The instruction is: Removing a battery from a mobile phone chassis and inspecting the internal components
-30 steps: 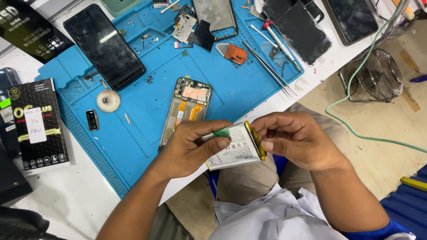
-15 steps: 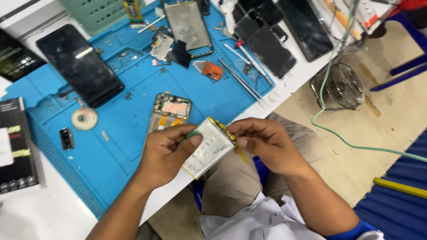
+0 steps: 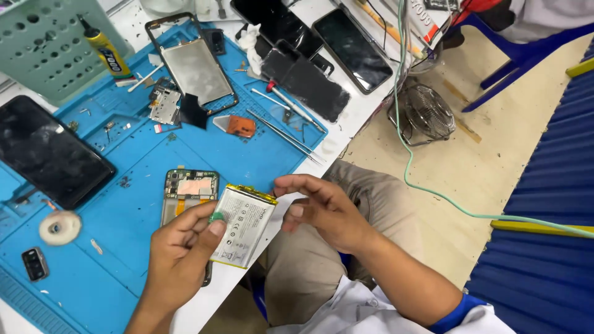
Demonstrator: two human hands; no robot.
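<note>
Flat white phone battery [image 3: 240,226] at lower centre of frame, tilted, pinched at its left edge by thumb and fingers of left hand [image 3: 180,256]. Right hand [image 3: 322,210] just beside its upper right corner, fingers loosely curled, gripping nothing. Directly behind, opened phone frame [image 3: 189,192] on blue work mat [image 3: 130,204]. Further left, dark phone screen [image 3: 49,151].

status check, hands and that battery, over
Left hand grips flat battery, thumb on its face. Right hand open beside its top corner, contact unclear. Opened phone on blue mat just beneath.
</note>
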